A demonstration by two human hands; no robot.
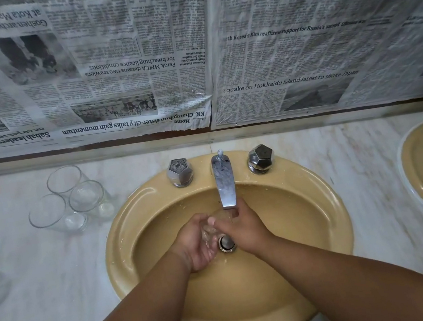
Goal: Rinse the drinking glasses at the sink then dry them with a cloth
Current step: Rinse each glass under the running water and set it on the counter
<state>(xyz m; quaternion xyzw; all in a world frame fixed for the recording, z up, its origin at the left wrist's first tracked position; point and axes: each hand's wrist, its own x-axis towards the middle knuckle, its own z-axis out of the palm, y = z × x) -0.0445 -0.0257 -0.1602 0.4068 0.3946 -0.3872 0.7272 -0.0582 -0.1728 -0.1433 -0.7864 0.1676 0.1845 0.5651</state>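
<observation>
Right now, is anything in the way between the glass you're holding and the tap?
Nothing visible is. The left hand and right hand hold the drinking glass just under the faucet spout, inside the sink, and nothing shows in the gap between glass and spout.

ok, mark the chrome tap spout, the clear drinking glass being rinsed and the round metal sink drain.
Chrome tap spout point(225, 186): head view, middle of its top face.
Clear drinking glass point(223, 215): head view, wall just below the spout tip.
Round metal sink drain point(226, 243): head view, its centre.
</observation>
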